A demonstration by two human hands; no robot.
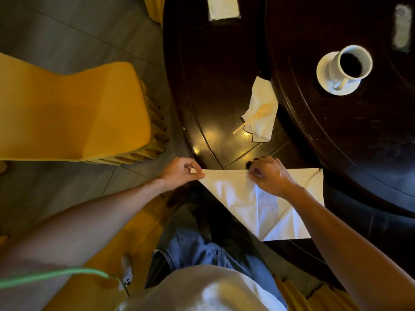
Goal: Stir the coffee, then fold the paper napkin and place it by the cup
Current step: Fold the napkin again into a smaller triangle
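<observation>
A white paper napkin (pixel 242 198), folded into a rough triangle, hangs over the near edge of the dark table (pixel 215 86). My left hand (pixel 183 172) pinches its left corner. My right hand (pixel 270 176) pinches the top edge near the middle. A white cup of black coffee (pixel 350 63) stands on a white saucer (pixel 323 70) on the raised round centre of the table, far right. A wooden stirrer (pixel 251 118) lies on a crumpled white napkin (pixel 261 97) between the cup and my hands.
A yellow-covered chair (pixel 74 113) stands at the left, off the table. A white napkin pack (pixel 223 6) lies at the table's far edge. My legs in jeans are below the napkin. A green cable (pixel 56 274) crosses the lower left.
</observation>
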